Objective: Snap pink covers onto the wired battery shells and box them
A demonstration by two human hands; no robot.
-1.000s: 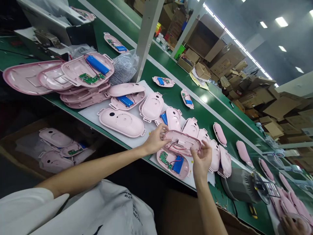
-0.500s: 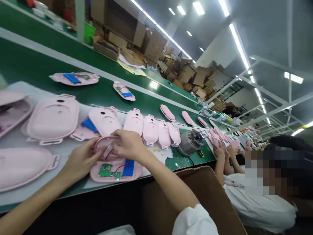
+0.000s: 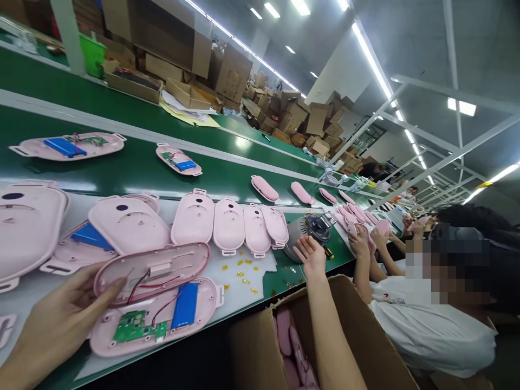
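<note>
My left hand (image 3: pixel 67 314) grips the left end of a pink plastic cover (image 3: pixel 179 264), tilted with its inner side showing. Red and black wires run from that cover to a pink half shell (image 3: pixel 209 303) lying on the white foam sheet. Inside the half shell are a green circuit board (image 3: pixel 132 326) and a blue battery pack (image 3: pixel 185 305). My right hand (image 3: pixel 312 255) is raised to the right, palm showing and fingers apart, holding nothing. It is beside a grey machine with a dark round top (image 3: pixel 317 226); whether they touch I cannot tell.
Several pink shells (image 3: pixel 228 225) line the foam sheet behind the cover. Small yellow pieces (image 3: pixel 242 274) lie scattered there. A cardboard box (image 3: pixel 266 336) holding pink parts stands below the table edge. To the right sits a co-worker (image 3: pixel 430 325). More open shells (image 3: pixel 179 159) rest on the green surface.
My right hand has left the cover and moved right, to beside the grey machine. My left hand still holds the cover, now tilted so its inside shows. The view has shifted right.
</note>
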